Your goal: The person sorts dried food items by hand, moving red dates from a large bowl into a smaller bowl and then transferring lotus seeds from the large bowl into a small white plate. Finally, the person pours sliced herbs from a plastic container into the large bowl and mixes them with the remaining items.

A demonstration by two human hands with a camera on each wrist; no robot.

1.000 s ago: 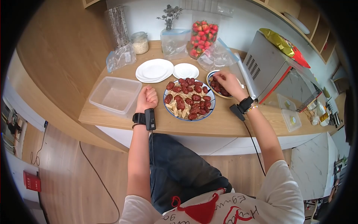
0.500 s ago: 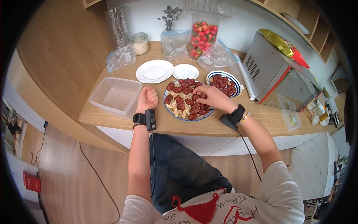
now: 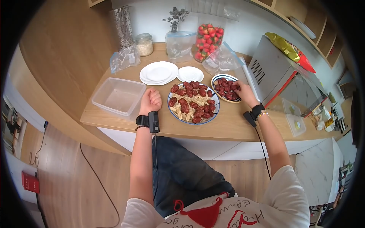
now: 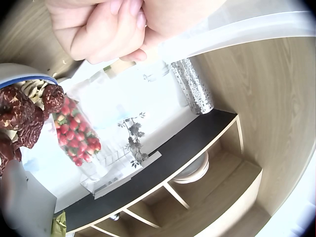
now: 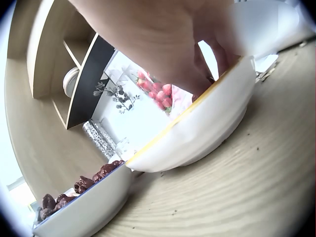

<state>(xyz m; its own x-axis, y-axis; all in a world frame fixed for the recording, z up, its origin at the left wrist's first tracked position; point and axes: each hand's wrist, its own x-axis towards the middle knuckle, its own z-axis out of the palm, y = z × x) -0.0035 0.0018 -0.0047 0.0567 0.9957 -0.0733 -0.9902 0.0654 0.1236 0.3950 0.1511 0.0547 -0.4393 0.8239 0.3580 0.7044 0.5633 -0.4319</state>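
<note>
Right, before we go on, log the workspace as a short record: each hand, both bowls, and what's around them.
left hand: loose fist, fingers curled, holding nothing visible
right hand: fingers down in the small bowl; grip on a date unclear
small bowl: dark red dates; yellowish rim
large bowl: red dates over pale slices; blue rim
left side: clear plastic container
behind: white plates, bagged strawberries
</note>
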